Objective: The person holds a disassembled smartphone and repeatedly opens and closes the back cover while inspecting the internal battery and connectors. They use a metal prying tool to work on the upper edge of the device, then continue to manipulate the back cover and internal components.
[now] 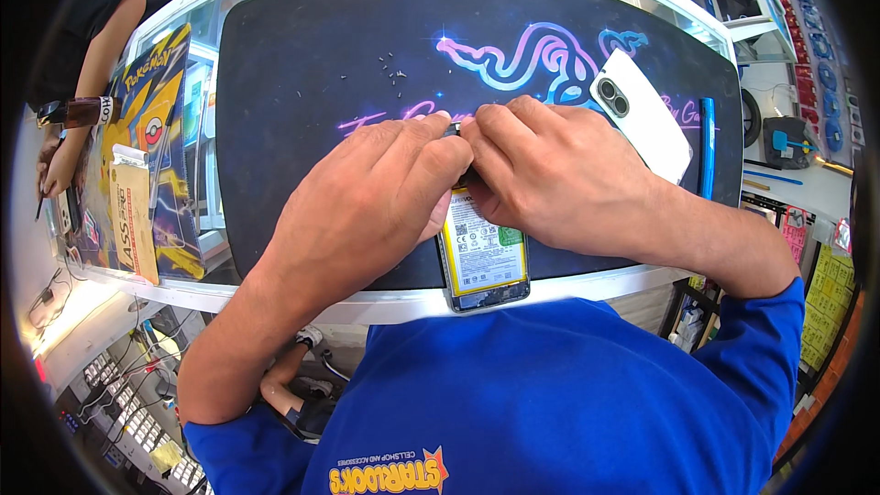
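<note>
Between the two hands, and reaching out below them, is the opened phone [490, 297], its far end hidden by fingers. The left hand [367, 192] and right hand [561, 170] meet there, fingers bunched narrow, probably for fine, steady work; exactly what they grip cannot be told. Loose screws [401, 75] lie beyond the left hand, perhaps kept clear of both. Past the right wrist rests a white back [646, 124], likely set aside. The phone shows a white-labelled, yellow-edged battery [477, 252], a green sticker [510, 236] and a dark near end.
</note>
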`<state>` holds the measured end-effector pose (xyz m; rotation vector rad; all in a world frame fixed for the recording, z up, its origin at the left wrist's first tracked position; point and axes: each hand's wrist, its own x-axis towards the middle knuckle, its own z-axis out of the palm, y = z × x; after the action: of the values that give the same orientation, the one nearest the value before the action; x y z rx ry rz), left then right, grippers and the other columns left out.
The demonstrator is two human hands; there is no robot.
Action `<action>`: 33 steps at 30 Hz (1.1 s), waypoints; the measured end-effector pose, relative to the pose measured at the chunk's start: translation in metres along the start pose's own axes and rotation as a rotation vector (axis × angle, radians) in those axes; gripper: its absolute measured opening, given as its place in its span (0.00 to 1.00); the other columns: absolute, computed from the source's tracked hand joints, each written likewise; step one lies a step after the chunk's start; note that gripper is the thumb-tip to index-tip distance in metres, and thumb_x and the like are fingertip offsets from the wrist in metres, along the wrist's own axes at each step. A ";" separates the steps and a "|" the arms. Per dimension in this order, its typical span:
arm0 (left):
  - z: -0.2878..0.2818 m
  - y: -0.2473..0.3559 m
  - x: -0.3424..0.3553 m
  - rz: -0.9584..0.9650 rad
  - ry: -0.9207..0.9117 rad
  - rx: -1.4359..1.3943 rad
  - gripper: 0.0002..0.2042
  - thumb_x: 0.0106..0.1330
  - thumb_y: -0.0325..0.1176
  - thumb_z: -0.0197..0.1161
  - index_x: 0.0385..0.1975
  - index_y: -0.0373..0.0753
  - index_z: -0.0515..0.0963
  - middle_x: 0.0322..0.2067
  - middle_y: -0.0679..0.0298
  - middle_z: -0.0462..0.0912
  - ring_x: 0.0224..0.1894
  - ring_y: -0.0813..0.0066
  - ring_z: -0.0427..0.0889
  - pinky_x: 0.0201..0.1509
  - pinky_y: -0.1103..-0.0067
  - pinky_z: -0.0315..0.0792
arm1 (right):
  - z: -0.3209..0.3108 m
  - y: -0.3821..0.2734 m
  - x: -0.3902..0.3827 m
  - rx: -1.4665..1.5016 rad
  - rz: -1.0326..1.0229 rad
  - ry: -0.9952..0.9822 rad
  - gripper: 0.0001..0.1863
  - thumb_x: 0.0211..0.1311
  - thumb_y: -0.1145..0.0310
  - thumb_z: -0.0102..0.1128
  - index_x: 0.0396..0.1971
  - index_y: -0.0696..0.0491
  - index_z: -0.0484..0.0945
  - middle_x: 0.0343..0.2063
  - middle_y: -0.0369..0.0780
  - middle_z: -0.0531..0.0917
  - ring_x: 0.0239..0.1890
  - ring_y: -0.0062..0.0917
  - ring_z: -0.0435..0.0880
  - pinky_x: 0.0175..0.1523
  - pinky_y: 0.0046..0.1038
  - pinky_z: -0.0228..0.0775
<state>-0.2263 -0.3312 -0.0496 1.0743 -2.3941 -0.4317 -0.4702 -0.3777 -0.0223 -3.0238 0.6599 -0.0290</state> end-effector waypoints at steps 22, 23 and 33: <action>0.013 -0.004 0.001 -0.044 0.135 -0.060 0.26 0.57 0.28 0.85 0.50 0.43 0.73 0.52 0.56 0.93 0.55 0.55 0.93 0.60 0.63 0.85 | 0.001 0.003 0.001 0.020 0.013 -0.014 0.27 0.62 0.60 0.77 0.54 0.65 0.83 0.41 0.41 0.82 0.41 0.28 0.86 0.41 0.28 0.85; 0.014 -0.005 0.001 -0.032 0.151 -0.059 0.26 0.57 0.27 0.84 0.50 0.43 0.74 0.51 0.57 0.91 0.53 0.57 0.92 0.58 0.64 0.84 | 0.001 0.003 0.001 0.029 0.015 -0.014 0.27 0.62 0.60 0.77 0.54 0.65 0.83 0.41 0.41 0.82 0.42 0.29 0.86 0.41 0.28 0.85; 0.013 -0.002 0.002 -0.051 0.132 -0.037 0.26 0.57 0.27 0.84 0.52 0.42 0.76 0.54 0.58 0.92 0.56 0.57 0.92 0.60 0.64 0.84 | 0.001 0.003 0.000 0.048 0.019 0.007 0.25 0.63 0.61 0.76 0.52 0.64 0.83 0.41 0.41 0.82 0.41 0.29 0.86 0.40 0.30 0.85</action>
<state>-0.2335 -0.3328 -0.0605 1.1145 -2.2389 -0.4076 -0.4720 -0.3805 -0.0231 -2.9730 0.6784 -0.0544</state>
